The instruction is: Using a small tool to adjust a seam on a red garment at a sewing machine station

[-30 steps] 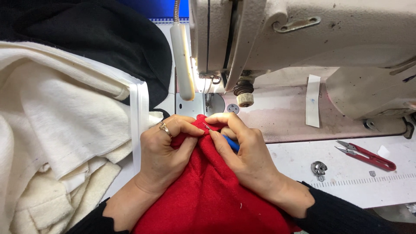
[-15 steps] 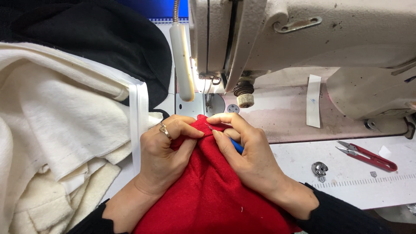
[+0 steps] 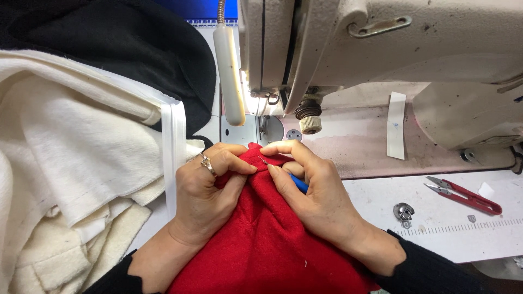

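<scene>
A piece of red woolly fabric (image 3: 267, 245) lies in front of me, its top edge just short of the needle plate (image 3: 248, 130) of a cream sewing machine (image 3: 381, 60). My left hand (image 3: 204, 190), with a ring on one finger, pinches the fabric's top edge from the left. My right hand (image 3: 310, 188) pinches the same edge from the right, fingertips meeting the left hand's. A small blue tool (image 3: 298, 183) shows under the right hand's fingers, tucked in its palm. A thin pin or point shows at the fabric edge between the fingertips.
A heap of cream fabric (image 3: 71, 163) with a white band fills the left side, with black cloth (image 3: 120, 43) behind it. A lamp (image 3: 231, 76) hangs beside the needle. Red thread snips (image 3: 463, 195) and a metal bobbin case (image 3: 403, 211) lie on the table at right.
Both hands have stayed at the fabric's top edge. The right hand's fingers have shifted slightly, working the edge closer to the needle plate.
</scene>
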